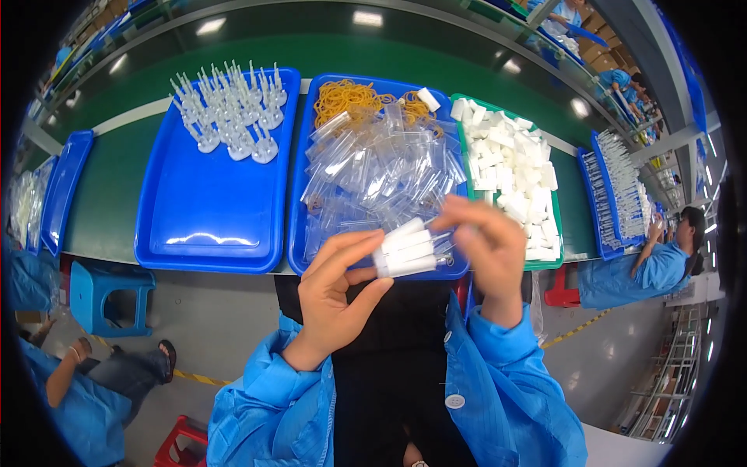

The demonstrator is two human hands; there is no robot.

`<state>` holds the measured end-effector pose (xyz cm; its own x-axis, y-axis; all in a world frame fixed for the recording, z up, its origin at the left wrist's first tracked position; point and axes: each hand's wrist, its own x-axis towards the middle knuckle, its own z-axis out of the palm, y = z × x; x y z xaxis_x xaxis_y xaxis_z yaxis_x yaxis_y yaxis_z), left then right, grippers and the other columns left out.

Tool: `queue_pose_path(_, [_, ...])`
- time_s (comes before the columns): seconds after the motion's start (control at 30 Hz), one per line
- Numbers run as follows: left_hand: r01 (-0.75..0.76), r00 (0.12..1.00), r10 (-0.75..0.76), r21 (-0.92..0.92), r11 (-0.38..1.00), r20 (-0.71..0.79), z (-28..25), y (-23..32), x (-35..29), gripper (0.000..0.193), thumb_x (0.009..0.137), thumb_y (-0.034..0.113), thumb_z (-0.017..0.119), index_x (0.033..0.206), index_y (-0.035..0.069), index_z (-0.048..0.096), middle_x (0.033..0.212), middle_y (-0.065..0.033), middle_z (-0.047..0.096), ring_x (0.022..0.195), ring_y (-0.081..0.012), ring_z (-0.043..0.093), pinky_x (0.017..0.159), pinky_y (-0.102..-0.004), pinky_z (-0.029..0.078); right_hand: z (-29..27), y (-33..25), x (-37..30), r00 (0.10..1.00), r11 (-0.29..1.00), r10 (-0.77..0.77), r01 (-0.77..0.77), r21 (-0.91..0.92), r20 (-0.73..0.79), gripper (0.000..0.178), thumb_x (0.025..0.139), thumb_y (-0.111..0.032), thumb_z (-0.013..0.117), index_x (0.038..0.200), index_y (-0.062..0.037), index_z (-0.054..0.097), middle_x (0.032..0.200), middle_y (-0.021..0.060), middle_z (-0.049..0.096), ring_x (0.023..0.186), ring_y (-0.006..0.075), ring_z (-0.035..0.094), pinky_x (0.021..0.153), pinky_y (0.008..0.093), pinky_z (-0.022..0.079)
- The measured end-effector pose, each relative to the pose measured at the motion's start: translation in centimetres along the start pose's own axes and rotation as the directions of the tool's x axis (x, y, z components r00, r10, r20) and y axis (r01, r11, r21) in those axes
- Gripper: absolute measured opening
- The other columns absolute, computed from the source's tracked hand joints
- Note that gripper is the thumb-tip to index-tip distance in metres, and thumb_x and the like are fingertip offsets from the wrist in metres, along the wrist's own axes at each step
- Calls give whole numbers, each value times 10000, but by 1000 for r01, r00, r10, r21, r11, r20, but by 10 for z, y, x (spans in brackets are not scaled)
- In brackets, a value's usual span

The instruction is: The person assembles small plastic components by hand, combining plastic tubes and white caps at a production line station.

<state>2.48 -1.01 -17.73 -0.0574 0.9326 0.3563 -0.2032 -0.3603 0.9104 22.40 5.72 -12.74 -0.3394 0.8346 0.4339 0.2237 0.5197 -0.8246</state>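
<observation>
Left hand [329, 294] pinches white pieces [409, 252] — right hand [500, 255], blurred, curls beside them.

Looks like a factory; has a long green work table [113, 214] with big plastic trays [210, 206] in a row and a heap of small white blocks [490, 159]; also has workers [618, 276] in matching blue tops [82, 416], plastic stools [117, 271], metal racks [677, 381] and striped yellow tape [198, 378] on a gray floor [599, 358].

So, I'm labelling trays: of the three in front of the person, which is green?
The green tray is the rightmost of the three, piled with white pieces; the left tray and middle tray are both blue.
</observation>
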Motion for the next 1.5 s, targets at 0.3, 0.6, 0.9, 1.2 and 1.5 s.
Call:
queue_pose_path(0.3, [97, 992, -74, -231, 968, 105, -7, -5, 4, 461, 772, -170, 597, 1219, -64, 552, 1245, -132, 436, 1195, -231, 499, 947, -345, 534, -10, 82, 56, 979, 865, 122, -186, -466, -164, 270, 771, -82, 702, 1036, -59, 652, 947, 71, 619, 692, 155, 585, 630, 292, 470])
queue_pose_path(0.6, [16, 1000, -18, -191, 981, -8, -10, -3, 5, 366, 794, -131, 660, 1146, -47, 605, 1231, -130, 443, 1153, -226, 530, 954, -365, 543, -8, 16, 21, 943, 962, 204, -143, 231, -262, 214, 841, -81, 666, 1027, -24, 576, 965, 51, 619, 851, 102, 555, 728, 248, 445])
queue_pose_path(0.9, [41, 999, -42, -96, 995, -4, 3, 0, 5, 345, 786, -102, 681, 1117, -34, 612, 1242, -128, 438, 1150, -221, 517, 921, -333, 541, 17, -18, -18, 963, 877, 265, -265, 401, 58, 244, 860, -76, 654, 1063, -15, 533, 1017, 118, 667, 949, 148, 597, 862, 283, 427])
queue_pose_path(1.2, [47, 998, -48, -7, 999, -39, 6, 3, 8, 308, 790, -103, 674, 1085, -33, 619, 1225, -130, 464, 1100, -225, 580, 885, -305, 564, 20, -23, -17, 991, 940, 99, -123, 318, 91, 264, 818, -45, 696, 1042, 0, 564, 1032, 135, 671, 993, 205, 646, 847, 327, 515])
queue_pose_path(1.5, [146, 979, -179, -284, 948, -94, 1, -6, 7, 250, 813, -85, 660, 1051, -38, 601, 1214, -125, 479, 1106, -198, 546, 870, -309, 560, 19, -17, -12, 981, 988, -142, 131, 82, 136, 324, 713, -40, 764, 1001, -25, 618, 1043, 139, 670, 946, 264, 660, 793, 308, 513])
